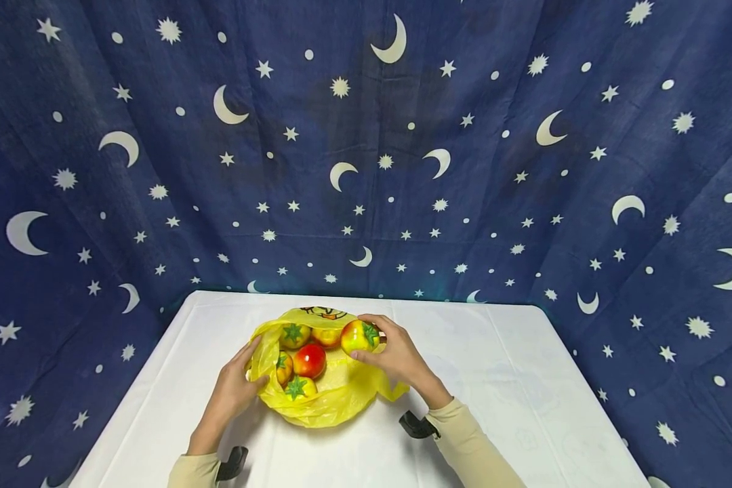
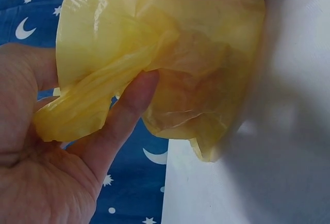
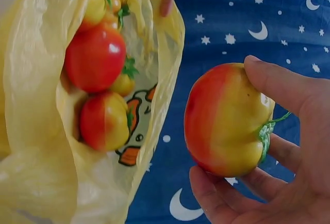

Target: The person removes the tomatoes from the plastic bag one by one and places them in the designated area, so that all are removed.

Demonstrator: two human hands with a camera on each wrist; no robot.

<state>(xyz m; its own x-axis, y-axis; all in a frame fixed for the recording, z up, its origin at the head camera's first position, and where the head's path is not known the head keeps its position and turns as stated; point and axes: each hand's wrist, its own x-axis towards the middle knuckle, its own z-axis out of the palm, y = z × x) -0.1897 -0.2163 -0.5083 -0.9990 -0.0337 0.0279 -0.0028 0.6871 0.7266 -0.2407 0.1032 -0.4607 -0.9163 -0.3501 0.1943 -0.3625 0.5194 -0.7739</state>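
A yellow plastic bag (image 1: 335, 407) lies with its mouth spread wide, several red-and-yellow tomatoes inside. One of these, mostly red (image 1: 309, 360), sits in the middle; others show green leafy tops. My left hand (image 1: 234, 386) holds the bag's left rim; in the left wrist view, a gathered fold of the bag (image 2: 87, 105) lies between the thumb and the fingers. At the bag's right side, my right hand (image 1: 402, 356) grips a red-and-yellow tomato (image 3: 221, 121) with a green stem. In the right wrist view that tomato is apart from those in the bag.
A white-covered table (image 1: 494, 393) lies beneath the bag. Behind it and at both sides hangs a dark blue curtain (image 1: 317, 135) with moons and stars. Each wrist carries a black camera mount (image 1: 417, 425) close above the table.
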